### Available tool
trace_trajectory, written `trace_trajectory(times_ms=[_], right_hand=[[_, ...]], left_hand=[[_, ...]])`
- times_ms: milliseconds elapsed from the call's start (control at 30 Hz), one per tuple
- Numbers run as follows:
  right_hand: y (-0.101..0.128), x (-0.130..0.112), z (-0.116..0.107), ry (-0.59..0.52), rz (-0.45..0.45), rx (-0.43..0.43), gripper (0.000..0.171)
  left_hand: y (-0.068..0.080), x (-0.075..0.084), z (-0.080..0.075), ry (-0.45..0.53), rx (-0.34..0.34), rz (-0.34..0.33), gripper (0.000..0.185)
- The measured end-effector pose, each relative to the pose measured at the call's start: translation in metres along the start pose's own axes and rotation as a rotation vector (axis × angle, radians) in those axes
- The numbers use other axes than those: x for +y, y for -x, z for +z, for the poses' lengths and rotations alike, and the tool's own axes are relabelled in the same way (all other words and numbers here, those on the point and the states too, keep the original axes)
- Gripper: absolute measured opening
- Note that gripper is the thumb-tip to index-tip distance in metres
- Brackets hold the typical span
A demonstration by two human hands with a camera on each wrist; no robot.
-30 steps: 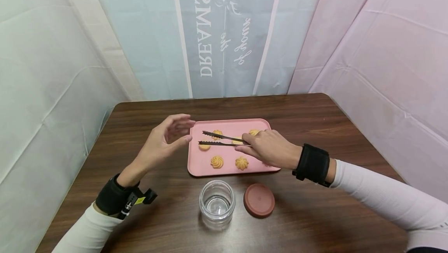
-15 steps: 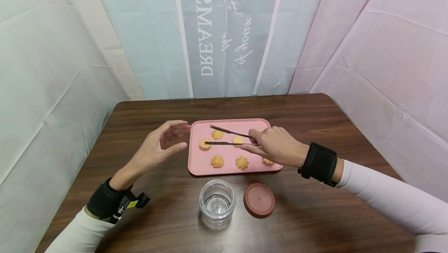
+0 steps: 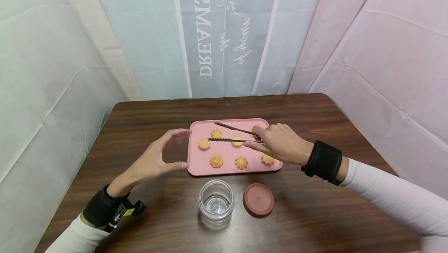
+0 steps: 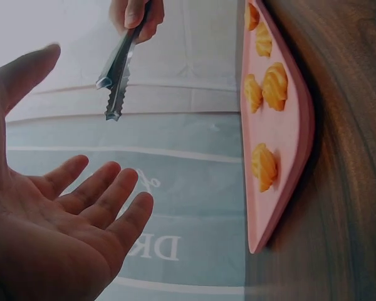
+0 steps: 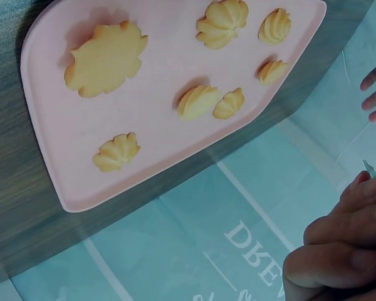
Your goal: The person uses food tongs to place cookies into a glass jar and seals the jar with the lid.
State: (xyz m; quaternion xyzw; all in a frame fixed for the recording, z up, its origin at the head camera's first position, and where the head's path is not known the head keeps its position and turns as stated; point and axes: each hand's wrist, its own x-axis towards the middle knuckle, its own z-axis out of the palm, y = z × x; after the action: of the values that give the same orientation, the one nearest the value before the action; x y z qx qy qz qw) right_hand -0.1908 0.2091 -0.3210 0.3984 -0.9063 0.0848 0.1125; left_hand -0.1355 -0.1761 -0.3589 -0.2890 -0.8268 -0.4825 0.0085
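Note:
My right hand (image 3: pixel 278 143) grips dark serrated tongs (image 3: pixel 231 134), whose open tips hover over the pink tray (image 3: pixel 224 169); the tongs (image 4: pixel 117 74) hold nothing. Several swirl cookies lie on the tray, one cookie (image 3: pixel 216 161) near its front edge, and they show again as cookies (image 5: pixel 106 59) in the right wrist view. My left hand (image 3: pixel 159 157) is open, fingers spread, its thumb near the tray's left front corner; the left hand (image 4: pixel 62 213) holds nothing. The tray edge (image 4: pixel 282 188) stands to its right.
An empty glass jar (image 3: pixel 216 203) stands in front of the tray, its reddish-brown lid (image 3: pixel 258 200) lying beside it on the right. The brown table (image 3: pixel 315 120) is hemmed in by fabric backdrops on three sides.
My left hand has dropped back toward me, to the tray's left front corner. My right hand has drawn the tongs rightward and slightly farther over the tray.

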Motion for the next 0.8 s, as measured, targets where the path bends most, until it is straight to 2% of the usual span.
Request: trace_trajectory(times_ms=[267, 533, 800], right_hand=[[0.0, 0.001, -0.004, 0.0, 0.013, 0.001, 0.038], [0.003, 0.003, -0.006, 0.0, 0.014, 0.005, 0.038], [0.006, 0.005, -0.005, 0.003, 0.015, 0.007, 0.037]], left_hand=[[0.007, -0.005, 0.005, -0.035, -0.083, 0.034, 0.1], [0.013, -0.011, 0.017, -0.003, -0.128, 0.055, 0.11], [0.017, -0.019, 0.03, 0.007, -0.16, 0.149, 0.115]])
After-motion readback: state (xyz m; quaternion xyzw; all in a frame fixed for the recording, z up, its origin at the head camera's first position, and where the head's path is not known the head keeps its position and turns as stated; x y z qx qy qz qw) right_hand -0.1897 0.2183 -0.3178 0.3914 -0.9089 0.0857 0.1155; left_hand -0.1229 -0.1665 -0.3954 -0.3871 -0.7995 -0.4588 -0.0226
